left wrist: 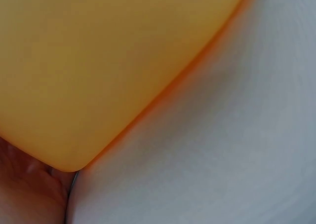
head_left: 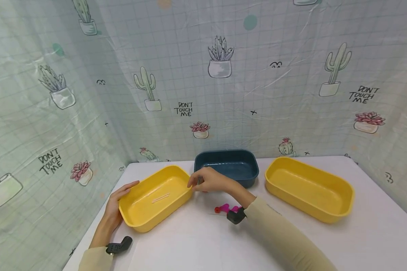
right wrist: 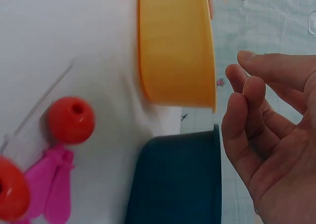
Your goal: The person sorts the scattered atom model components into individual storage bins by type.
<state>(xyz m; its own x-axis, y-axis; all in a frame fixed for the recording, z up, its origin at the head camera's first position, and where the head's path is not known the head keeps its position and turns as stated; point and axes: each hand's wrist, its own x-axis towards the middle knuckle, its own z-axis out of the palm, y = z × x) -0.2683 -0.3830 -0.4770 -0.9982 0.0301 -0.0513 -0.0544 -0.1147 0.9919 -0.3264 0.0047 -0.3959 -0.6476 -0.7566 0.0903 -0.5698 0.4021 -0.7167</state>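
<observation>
Sticks (head_left: 160, 198) are lying in the left yellow bin (head_left: 166, 212), pale and thin, so good luck counting them; one is super faint. Your left hand (head_left: 113, 205) rests on that bin's outer left side, fingers pretty straight, but I can't see your thumb. The left wrist view is mostly blurry bin, with that hand cut off at the corner. Your right hand (head_left: 208, 180) hovers by the bin's right corner, fingers bent and tips close together; can't tell if you're pinching anything skinny. It also blocks part of the blue bin (head_left: 234, 167). Your right wrist cam (head_left: 235, 215) partly covers some pink bits (head_left: 225, 207) on the bench (head_left: 176, 248). From the right wrist you get a red bead (right wrist: 70, 119) beside them, another chopped by the frame edge, and a blurry thin rod (right wrist: 44, 100). Other yellow bin (head_left: 306, 188) sits off to your right.
</observation>
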